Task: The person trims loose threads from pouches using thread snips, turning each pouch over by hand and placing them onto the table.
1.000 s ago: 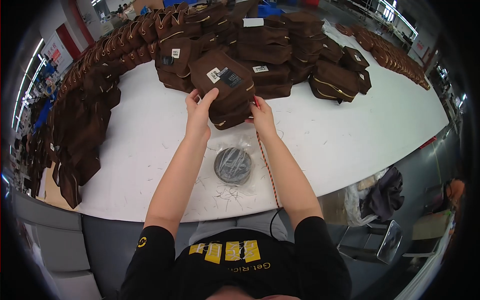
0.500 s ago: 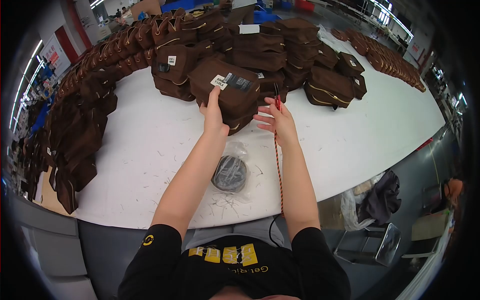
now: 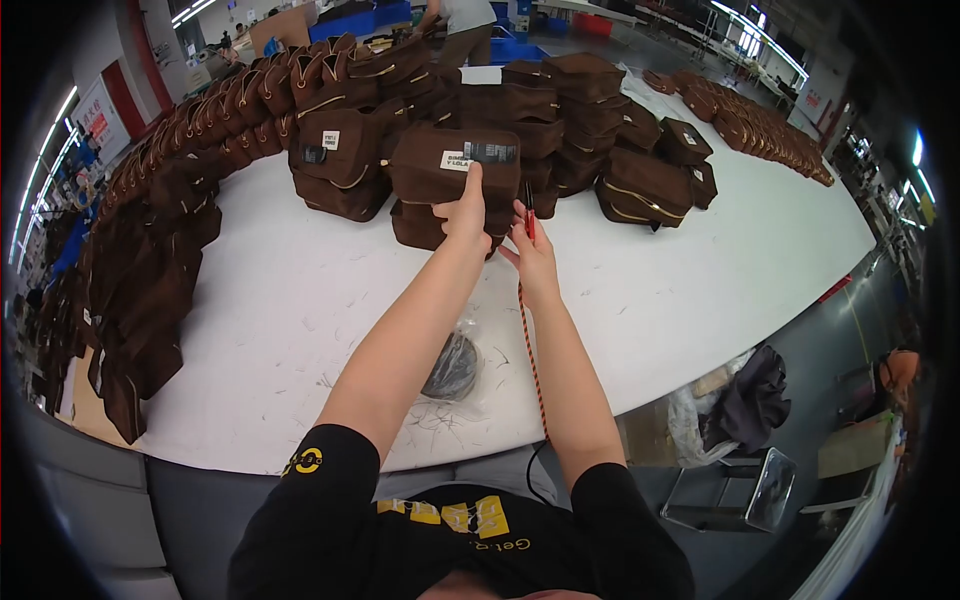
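Observation:
A brown zippered pouch with a white label and a dark tag rests on another brown pouch in front of me. My left hand grips its near side, thumb up by the label, the other fingers partly hidden. Red-handled thread snips, blades pointing away, are in my right hand, close to the pouch's right end. An orange-and-black braided cord runs from the snips down toward my body. Whether the blades touch the pouch I cannot tell.
Stacked brown pouches stand behind, with more heaped at left and right. A dark round item in clear plastic lies on the white table among thread scraps. A metal-framed stool stands at right. Another person is at the back.
The pouch has turned so that its labelled face sits more level. My left hand has shifted right along it, and my right hand with the snips has come closer to it.

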The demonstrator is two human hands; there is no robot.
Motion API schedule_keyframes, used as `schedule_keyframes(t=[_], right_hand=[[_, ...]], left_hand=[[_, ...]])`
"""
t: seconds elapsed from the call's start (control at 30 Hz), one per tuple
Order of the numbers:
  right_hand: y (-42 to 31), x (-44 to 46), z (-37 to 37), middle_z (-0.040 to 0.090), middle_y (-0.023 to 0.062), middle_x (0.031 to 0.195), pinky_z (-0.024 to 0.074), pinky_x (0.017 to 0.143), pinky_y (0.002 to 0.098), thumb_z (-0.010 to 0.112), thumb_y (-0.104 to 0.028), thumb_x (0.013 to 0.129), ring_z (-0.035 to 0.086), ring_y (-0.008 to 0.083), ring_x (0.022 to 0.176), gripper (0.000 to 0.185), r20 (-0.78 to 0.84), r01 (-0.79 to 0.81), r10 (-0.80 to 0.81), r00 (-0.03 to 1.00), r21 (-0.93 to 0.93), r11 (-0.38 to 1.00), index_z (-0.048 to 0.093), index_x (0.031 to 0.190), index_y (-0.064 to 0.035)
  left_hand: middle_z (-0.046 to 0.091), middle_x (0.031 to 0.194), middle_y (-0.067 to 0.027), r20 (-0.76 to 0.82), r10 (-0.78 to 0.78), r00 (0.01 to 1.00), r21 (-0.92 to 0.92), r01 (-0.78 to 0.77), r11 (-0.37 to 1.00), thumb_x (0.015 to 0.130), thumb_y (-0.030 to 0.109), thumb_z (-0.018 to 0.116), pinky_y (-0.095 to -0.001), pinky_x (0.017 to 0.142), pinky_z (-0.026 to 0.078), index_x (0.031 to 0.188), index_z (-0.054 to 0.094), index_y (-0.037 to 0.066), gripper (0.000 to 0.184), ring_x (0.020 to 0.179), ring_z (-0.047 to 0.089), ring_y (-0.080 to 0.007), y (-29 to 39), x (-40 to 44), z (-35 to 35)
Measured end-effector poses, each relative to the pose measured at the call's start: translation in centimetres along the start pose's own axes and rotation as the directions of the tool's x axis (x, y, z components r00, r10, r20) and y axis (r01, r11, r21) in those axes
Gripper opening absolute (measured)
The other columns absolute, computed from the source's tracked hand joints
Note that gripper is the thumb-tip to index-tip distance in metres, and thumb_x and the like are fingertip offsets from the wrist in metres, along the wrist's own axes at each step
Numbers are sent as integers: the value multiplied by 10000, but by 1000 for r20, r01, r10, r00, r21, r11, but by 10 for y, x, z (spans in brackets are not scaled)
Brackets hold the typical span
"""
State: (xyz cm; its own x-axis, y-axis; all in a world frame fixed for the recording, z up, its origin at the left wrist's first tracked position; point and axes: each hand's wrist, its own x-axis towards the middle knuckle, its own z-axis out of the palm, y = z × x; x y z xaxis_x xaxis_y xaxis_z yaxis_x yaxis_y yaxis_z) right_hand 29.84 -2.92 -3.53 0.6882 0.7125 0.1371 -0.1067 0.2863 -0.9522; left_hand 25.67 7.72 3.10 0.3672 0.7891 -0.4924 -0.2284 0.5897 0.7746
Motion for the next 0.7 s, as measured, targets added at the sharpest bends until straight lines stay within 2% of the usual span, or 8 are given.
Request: schedule_keyframes(t=[0.03,0.23,0.33,0.4,0.43,0.53,0.6,0.7], right_hand=[[-1,1,0,432,96,1466,457,1013,377,453,-265,1058,480,220,1288,477,-16,-7,7,1000,16,1000,384,1515,-145],[-6,-1,-6,430,97,1480,455,1023,377,455,-274,1057,479,223,1291,473,-75,-42,45,996,46,998,392,1509,-148],[-5,0,-6,423,107,1499,454,1029,381,457,-281,1057,477,238,1312,478,-82,-45,49,995,47,998,388,1509,-141],[-4,2,-4,419,116,1511,454,1031,386,456,-281,1058,472,248,1328,482,-89,-47,50,995,41,998,381,1511,-132],[-3,1,-3,419,116,1514,454,1032,387,450,-276,1060,472,251,1332,483,-88,-45,46,995,13,999,376,1512,-125],[-5,6,-3,424,114,1517,453,1035,386,434,-263,1065,477,256,1332,484,-89,9,-15,996,-61,998,361,1516,-103],[-4,5,-3,433,111,1511,453,1035,383,424,-253,1069,488,256,1321,484,-94,48,-57,994,-95,994,351,1518,-90],[-4,3,-1,454,98,1496,450,1033,372,417,-246,1070,501,237,1308,482,-172,79,-92,981,-82,994,351,1518,-79]], left_hand=[[249,1564,-223,13,-12,1000,12,11,1000,734,624,775,-777,1044,146,1516,-105,62,1304,1355,373,-466,1,5,5],[241,1574,-211,-8,-65,998,65,65,996,727,580,803,-781,1046,151,1507,-158,91,1331,1358,370,-466,-5,37,35],[227,1542,-216,-58,-92,994,215,103,971,664,705,769,-602,942,467,1579,-100,140,1383,1342,389,-385,-6,47,47],[233,1535,-228,-104,-91,990,245,115,963,655,718,764,-597,932,475,1583,-86,136,1387,1328,398,-384,-6,52,58],[233,1539,-220,-116,-92,989,256,119,959,650,714,770,-601,924,476,1582,-89,133,1395,1314,410,-376,-5,53,64],[186,1556,-236,-125,-46,991,258,77,963,632,691,799,-567,1056,394,1575,-113,122,1430,1373,340,-404,-8,61,79],[30,1606,-271,-94,-52,994,288,77,954,640,679,803,-512,1154,298,1563,-150,97,1448,1461,193,-448,-6,58,88],[-89,1605,-292,-45,-39,998,239,49,970,647,702,787,-475,1176,284,1538,-221,95,1476,1476,131,-476,-7,57,101]])
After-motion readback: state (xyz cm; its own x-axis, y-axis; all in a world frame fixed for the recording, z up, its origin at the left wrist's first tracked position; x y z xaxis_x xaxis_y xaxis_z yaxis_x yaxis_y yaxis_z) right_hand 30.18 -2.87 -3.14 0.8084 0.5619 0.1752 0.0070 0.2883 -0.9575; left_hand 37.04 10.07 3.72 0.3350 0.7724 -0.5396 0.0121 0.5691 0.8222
